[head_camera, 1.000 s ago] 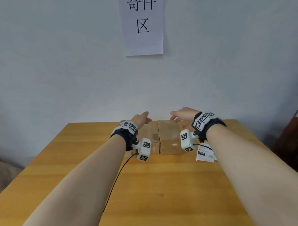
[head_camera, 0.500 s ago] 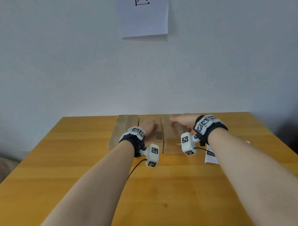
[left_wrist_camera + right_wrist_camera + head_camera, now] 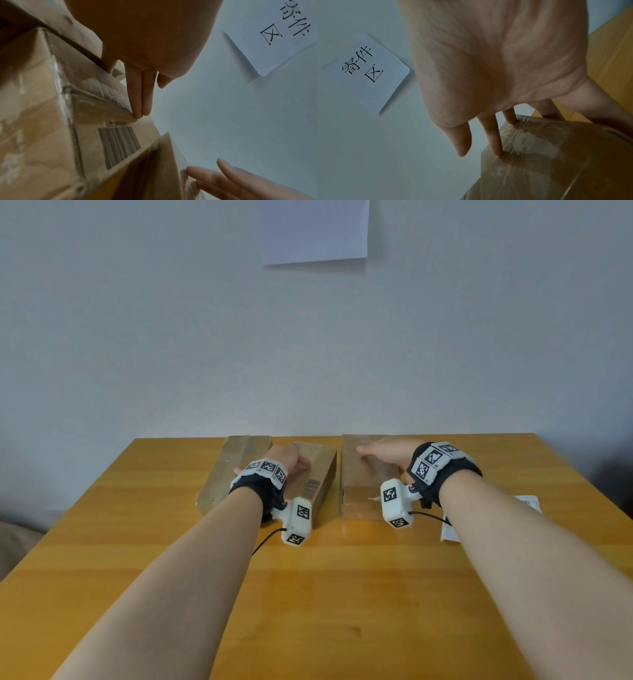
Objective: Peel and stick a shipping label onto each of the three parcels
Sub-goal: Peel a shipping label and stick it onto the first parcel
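Three brown cardboard parcels lie side by side at the far edge of the wooden table [image 3: 308, 594]. My left hand [image 3: 294, 462] rests on the middle parcel [image 3: 322, 474], the one with a printed barcode, which sits slightly raised against the left parcel [image 3: 226, 470]. In the left wrist view its straight fingers [image 3: 140, 94] touch the far top edge of the barcode parcel [image 3: 102, 135]. My right hand [image 3: 380, 451] lies flat on the right parcel [image 3: 363, 484]; its fingertips [image 3: 494, 147] touch the taped far edge of that parcel [image 3: 556, 155]. White shipping labels [image 3: 529, 503] lie right of my right forearm.
A white paper sign [image 3: 315, 231] with black characters hangs on the pale wall just behind the parcels. The table's near half is bare wood. A dark object [image 3: 616, 481] stands past the table's right edge.
Both hands came down from above onto the parcels. The middle parcel has shifted left, and a gap has opened between it and the right parcel.
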Motion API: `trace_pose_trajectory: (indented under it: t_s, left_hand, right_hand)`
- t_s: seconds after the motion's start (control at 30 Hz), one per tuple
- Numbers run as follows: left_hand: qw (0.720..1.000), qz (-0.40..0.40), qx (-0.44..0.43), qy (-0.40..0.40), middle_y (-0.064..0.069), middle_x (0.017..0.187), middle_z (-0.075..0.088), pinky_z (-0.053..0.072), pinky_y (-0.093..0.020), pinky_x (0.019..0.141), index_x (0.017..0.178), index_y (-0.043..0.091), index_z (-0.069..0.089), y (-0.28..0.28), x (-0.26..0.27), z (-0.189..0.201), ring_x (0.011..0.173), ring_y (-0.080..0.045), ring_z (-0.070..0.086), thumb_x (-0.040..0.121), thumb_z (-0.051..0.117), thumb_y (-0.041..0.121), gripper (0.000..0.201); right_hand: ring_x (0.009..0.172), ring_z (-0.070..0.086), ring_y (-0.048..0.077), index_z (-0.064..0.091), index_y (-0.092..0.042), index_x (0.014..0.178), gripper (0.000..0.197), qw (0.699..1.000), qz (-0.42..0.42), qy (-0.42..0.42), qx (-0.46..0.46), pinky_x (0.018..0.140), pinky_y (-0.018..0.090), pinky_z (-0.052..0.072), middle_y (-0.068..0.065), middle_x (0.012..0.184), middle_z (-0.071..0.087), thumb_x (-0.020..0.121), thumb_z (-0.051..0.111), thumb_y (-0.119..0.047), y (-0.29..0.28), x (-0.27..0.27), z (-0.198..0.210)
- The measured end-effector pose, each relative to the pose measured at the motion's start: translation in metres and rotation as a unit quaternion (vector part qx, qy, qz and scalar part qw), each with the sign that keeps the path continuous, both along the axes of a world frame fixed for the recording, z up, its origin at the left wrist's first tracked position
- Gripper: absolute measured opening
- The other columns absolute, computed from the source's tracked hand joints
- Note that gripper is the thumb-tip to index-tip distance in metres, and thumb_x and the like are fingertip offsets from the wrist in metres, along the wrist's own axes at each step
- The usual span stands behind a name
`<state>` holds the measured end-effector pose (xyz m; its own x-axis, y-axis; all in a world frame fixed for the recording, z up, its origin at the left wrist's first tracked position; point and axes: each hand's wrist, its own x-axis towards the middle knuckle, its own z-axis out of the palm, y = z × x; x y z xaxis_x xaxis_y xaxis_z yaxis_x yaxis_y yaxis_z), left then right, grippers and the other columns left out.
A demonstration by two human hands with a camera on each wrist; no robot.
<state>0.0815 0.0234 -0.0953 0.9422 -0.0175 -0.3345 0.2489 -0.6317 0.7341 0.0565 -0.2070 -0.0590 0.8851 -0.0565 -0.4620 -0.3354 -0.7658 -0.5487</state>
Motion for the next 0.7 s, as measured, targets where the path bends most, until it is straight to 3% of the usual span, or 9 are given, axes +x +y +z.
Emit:
trace_pose_trajectory:
  t_s: [0.1, 0.2, 0.3, 0.37, 0.47, 0.53, 0.6, 0.7]
  left_hand:
    - [1.0, -0.001, 0.017, 0.005, -0.012, 0.137, 0.07, 0.031, -0.047, 0.125, 0.124, 0.006, 0.076, 0.015, 0.001, 0.004, 0.135, -0.032, 0.057, 0.114, 0.037, 0.018, 0.042]
    - [0.997, -0.017, 0.078, -0.002, -0.006, 0.137, 0.07, 0.024, -0.059, 0.126, 0.114, 0.023, 0.079, 0.022, 0.007, 0.006, 0.137, -0.034, 0.056, 0.11, 0.031, 0.038, 0.05]
    - [0.998, -0.033, 0.048, -0.034, -0.005, 0.13, 0.073, 0.036, -0.045, 0.12, 0.123, 0.014, 0.074, 0.009, -0.004, 0.019, 0.127, -0.026, 0.062, 0.115, 0.032, 0.033, 0.046]
    - [0.998, -0.041, -0.01, -0.037, -0.001, 0.12, 0.078, 0.037, -0.036, 0.115, 0.113, 0.018, 0.076, -0.003, -0.01, 0.024, 0.121, -0.019, 0.063, 0.115, 0.034, 0.038, 0.047]
    - [0.996, -0.083, -0.013, -0.014, -0.006, 0.123, 0.078, 0.041, -0.042, 0.116, 0.093, 0.023, 0.074, -0.008, -0.009, 0.011, 0.119, -0.023, 0.066, 0.115, 0.033, 0.038, 0.049]
    - [0.997, -0.072, 0.001, -0.014, -0.02, 0.134, 0.071, 0.045, -0.048, 0.115, 0.103, 0.009, 0.074, -0.006, -0.009, 0.007, 0.121, -0.032, 0.066, 0.115, 0.037, 0.026, 0.042]
    - [0.997, -0.054, 0.037, -0.027, -0.026, 0.143, 0.063, 0.044, -0.046, 0.115, 0.131, -0.005, 0.067, -0.001, -0.01, 0.012, 0.131, -0.039, 0.06, 0.115, 0.038, 0.018, 0.04]
    - [0.995, -0.035, 0.092, -0.012, -0.021, 0.151, 0.057, 0.041, -0.042, 0.115, 0.145, 0.001, 0.059, 0.007, -0.008, 0.016, 0.138, -0.036, 0.056, 0.116, 0.035, 0.021, 0.042]
  right_hand:
    - [0.141, 0.047, 0.039, 0.043, -0.017, 0.156, 0.066, 1.0, -0.003, 0.001, -0.003, 0.118, 0.05, 0.041, 0.017, 0.16, 0.044, 0.104, 0.049, -0.057, 0.006, -0.001, -0.002]
    - [0.14, 0.049, 0.037, 0.044, -0.016, 0.155, 0.066, 1.0, 0.003, -0.008, -0.014, 0.117, 0.049, 0.042, 0.016, 0.159, 0.045, 0.105, 0.048, -0.058, 0.017, -0.003, -0.001]
    - [0.138, 0.052, 0.036, 0.046, -0.013, 0.153, 0.062, 0.999, 0.025, -0.013, -0.039, 0.117, 0.047, 0.043, 0.016, 0.156, 0.048, 0.107, 0.045, -0.055, 0.026, -0.006, 0.001]
    - [0.126, 0.06, 0.036, 0.058, -0.01, 0.14, 0.056, 0.998, 0.033, -0.016, -0.05, 0.11, 0.046, 0.048, 0.018, 0.142, 0.059, 0.106, 0.049, -0.053, 0.029, -0.005, 0.001]
    - [0.113, 0.065, 0.035, 0.06, -0.01, 0.134, 0.052, 0.998, 0.036, -0.01, -0.053, 0.104, 0.045, 0.053, 0.018, 0.132, 0.064, 0.103, 0.053, -0.05, 0.03, -0.003, 0.0]
    - [0.112, 0.062, 0.032, 0.056, -0.013, 0.142, 0.054, 0.997, 0.041, -0.009, -0.058, 0.105, 0.044, 0.052, 0.016, 0.139, 0.06, 0.105, 0.05, -0.052, 0.031, -0.003, 0.0]
    - [0.116, 0.06, 0.033, 0.054, -0.014, 0.146, 0.055, 0.997, 0.05, -0.008, -0.065, 0.106, 0.044, 0.051, 0.014, 0.144, 0.057, 0.106, 0.048, -0.052, 0.032, -0.003, 0.001]
    - [0.127, 0.056, 0.034, 0.047, -0.015, 0.154, 0.056, 0.995, 0.066, -0.009, -0.073, 0.102, 0.04, 0.049, 0.011, 0.153, 0.049, 0.109, 0.045, -0.048, 0.032, -0.006, 0.003]
